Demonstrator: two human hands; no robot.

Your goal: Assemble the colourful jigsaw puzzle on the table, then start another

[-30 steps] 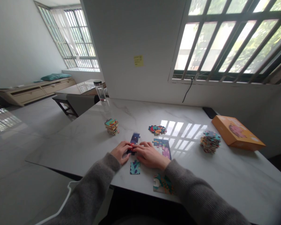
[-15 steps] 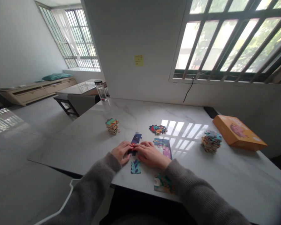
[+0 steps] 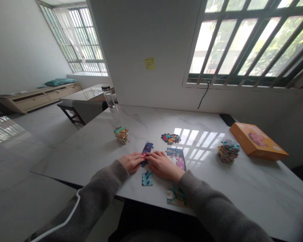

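So the dark puzzle pieces (image 3: 148, 147) are sitting just below the middle of the frame, partly hidden under the fingers. They're looking like light, stiff card, probably sliding easily on the glossy table (image 3: 91, 154), with the little tabs likely being the bit that bends or frays, so holding by the flat outer edges is seeming smartest. The left hand (image 3: 130, 162) is lying palm down, fingers pointing right; the right hand (image 3: 164, 166) is arching over from the right, fingers pointing upper left. Both sets of fingertips are meeting at the red patch, looking like they're resting on it, but whether either is actually pinching, can't tell. A teal piece (image 3: 147, 179) is lying loose just below them
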